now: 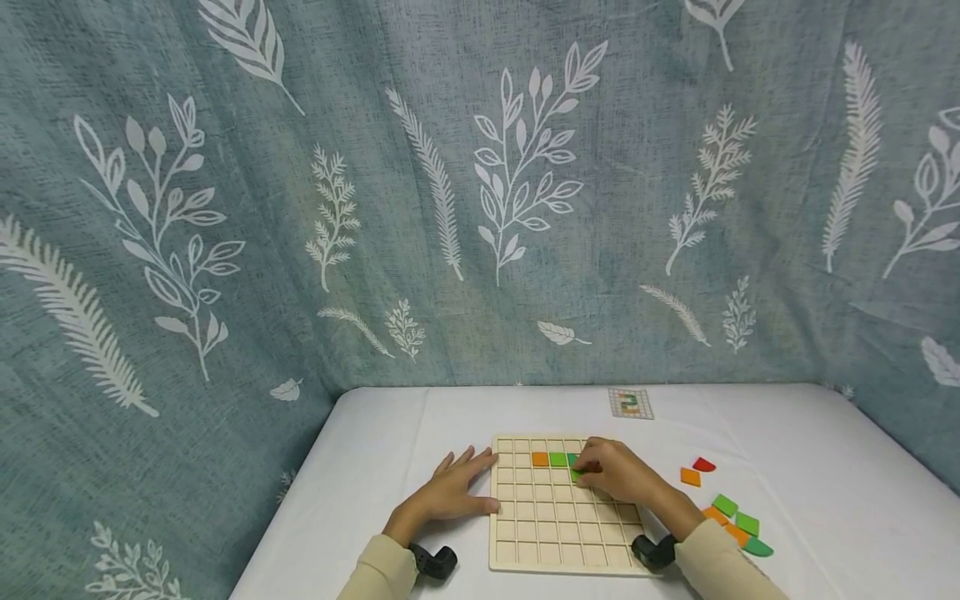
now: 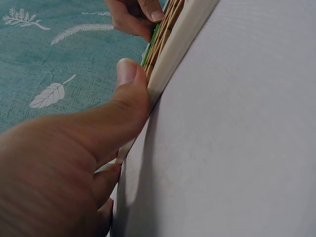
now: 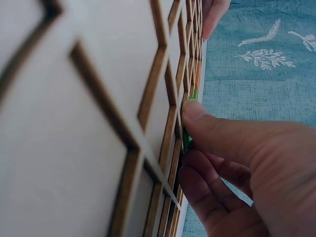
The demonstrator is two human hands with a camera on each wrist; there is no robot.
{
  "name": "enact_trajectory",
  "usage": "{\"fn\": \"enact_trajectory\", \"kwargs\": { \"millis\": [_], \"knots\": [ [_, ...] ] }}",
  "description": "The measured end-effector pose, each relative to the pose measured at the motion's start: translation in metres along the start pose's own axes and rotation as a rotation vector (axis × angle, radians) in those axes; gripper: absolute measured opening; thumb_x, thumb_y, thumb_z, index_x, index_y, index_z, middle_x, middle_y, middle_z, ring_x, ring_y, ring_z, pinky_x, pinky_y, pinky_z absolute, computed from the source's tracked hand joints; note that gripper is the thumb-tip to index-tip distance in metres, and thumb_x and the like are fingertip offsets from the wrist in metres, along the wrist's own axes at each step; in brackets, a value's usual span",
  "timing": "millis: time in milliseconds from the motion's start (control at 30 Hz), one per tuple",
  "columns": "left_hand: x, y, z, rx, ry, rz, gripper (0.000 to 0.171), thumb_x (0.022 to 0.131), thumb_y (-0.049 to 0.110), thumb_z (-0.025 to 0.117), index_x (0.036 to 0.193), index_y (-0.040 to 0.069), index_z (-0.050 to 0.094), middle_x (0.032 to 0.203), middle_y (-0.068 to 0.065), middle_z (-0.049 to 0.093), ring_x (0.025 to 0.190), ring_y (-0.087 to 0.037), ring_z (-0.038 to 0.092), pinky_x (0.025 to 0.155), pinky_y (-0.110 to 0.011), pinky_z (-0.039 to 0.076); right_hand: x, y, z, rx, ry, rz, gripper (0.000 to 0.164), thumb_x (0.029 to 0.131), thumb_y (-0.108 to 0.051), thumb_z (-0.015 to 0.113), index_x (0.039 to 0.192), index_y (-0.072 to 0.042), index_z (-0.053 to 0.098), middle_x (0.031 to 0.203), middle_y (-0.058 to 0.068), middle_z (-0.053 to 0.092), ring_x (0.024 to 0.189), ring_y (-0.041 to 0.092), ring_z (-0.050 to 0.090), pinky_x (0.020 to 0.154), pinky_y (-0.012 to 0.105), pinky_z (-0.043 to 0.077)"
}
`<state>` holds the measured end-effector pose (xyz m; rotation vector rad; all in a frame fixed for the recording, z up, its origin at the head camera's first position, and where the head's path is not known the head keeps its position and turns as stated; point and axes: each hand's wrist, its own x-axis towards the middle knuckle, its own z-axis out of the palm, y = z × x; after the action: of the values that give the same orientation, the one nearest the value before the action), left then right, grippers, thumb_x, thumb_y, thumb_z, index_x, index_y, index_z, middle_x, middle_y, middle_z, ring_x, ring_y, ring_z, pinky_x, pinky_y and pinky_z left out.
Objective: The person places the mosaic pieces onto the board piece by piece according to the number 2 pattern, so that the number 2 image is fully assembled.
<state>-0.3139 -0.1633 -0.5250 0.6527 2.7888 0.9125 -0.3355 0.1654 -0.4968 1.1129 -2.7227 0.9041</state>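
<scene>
The right hand [image 1: 622, 473] is bent over the wooden grid board [image 1: 547, 532], its thumb and fingers brought almost together in a pinch on a green tile [image 1: 575, 476]. That tile is at the cell just below a dark green tile [image 1: 572, 458]; whether it already sits flat I cannot tell, as the fingers cover much of it. Left of the dark green tile, in the same row, lie a second green tile [image 1: 558, 459] and an orange tile [image 1: 540, 459].

The left hand [image 1: 446, 492] grips nothing: its fingers are spread and nearly straight, with the thumb and fingertips touching the board's left edge, seemingly to steady it.

The step in hand looks like seating the green tile in its cell. The next move probably calls for squaring it to the cell walls, pressing it down and opening the right fingers without nudging the dark green tile. After that, another piece could come from the loose tiles [image 1: 747, 523] on the desk [image 1: 832, 467], right of the board, perhaps chosen by the small patterned card [image 1: 631, 403] beyond it.
</scene>
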Motion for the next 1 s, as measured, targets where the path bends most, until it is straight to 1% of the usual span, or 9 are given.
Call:
{"fn": "enact_trajectory", "kwargs": {
  "millis": [300, 533, 800, 1000],
  "knots": [
    [0.0003, 0.0003, -0.0004, 0.005, -0.001, 0.001, 0.089, 0.082, 0.060, 0.073, 0.153, 0.019, 0.041, 0.164, -0.002, 0.032, 0.156, -0.031, 0.017, 0.127, -0.057, 0.003, -0.0013, 0.0013, 0.0002, 0.011, 0.006, 0.013, 0.011, 0.089, -0.009, 0.074, 0.099, -0.009, 0.078, 0.095, -0.001, 0.068, 0.081, 0.007, 0.061, 0.068, 0.023, 0.054],
    [-0.0011, 0.0013, -0.0019, -0.007, -0.004, 0.014, 0.088, 0.082, 0.058, 0.074, 0.153, 0.017, 0.041, 0.164, -0.005, 0.031, 0.156, -0.033, 0.016, 0.126, -0.058, 0.003, 0.0001, 0.0015, 0.0010, -0.005, 0.020, 0.014, 0.009, 0.087, -0.008, 0.075, 0.096, -0.010, 0.078, 0.094, -0.002, 0.068, 0.081, 0.005, 0.061, 0.068, 0.024, 0.054],
    [-0.0016, 0.0002, 0.0000, -0.006, -0.003, 0.015, 0.088, 0.082, 0.058, 0.073, 0.154, 0.018, 0.041, 0.164, -0.005, 0.032, 0.156, -0.033, 0.016, 0.126, -0.059, 0.003, 0.0001, 0.0022, 0.0024, 0.004, 0.010, 0.021, 0.009, 0.087, -0.005, 0.075, 0.095, -0.008, 0.076, 0.090, -0.001, 0.064, 0.076, -0.001, 0.055, 0.066, 0.022, 0.052],
    [-0.0016, 0.0002, -0.0007, -0.005, -0.008, 0.015, 0.088, 0.083, 0.058, 0.073, 0.154, 0.017, 0.041, 0.164, -0.005, 0.031, 0.156, -0.034, 0.016, 0.126, -0.059, 0.003, -0.0007, -0.0007, 0.0016, 0.004, 0.003, 0.032, 0.009, 0.087, -0.007, 0.075, 0.097, -0.008, 0.076, 0.091, -0.001, 0.065, 0.077, 0.001, 0.055, 0.066, 0.022, 0.052]
  ]
}}
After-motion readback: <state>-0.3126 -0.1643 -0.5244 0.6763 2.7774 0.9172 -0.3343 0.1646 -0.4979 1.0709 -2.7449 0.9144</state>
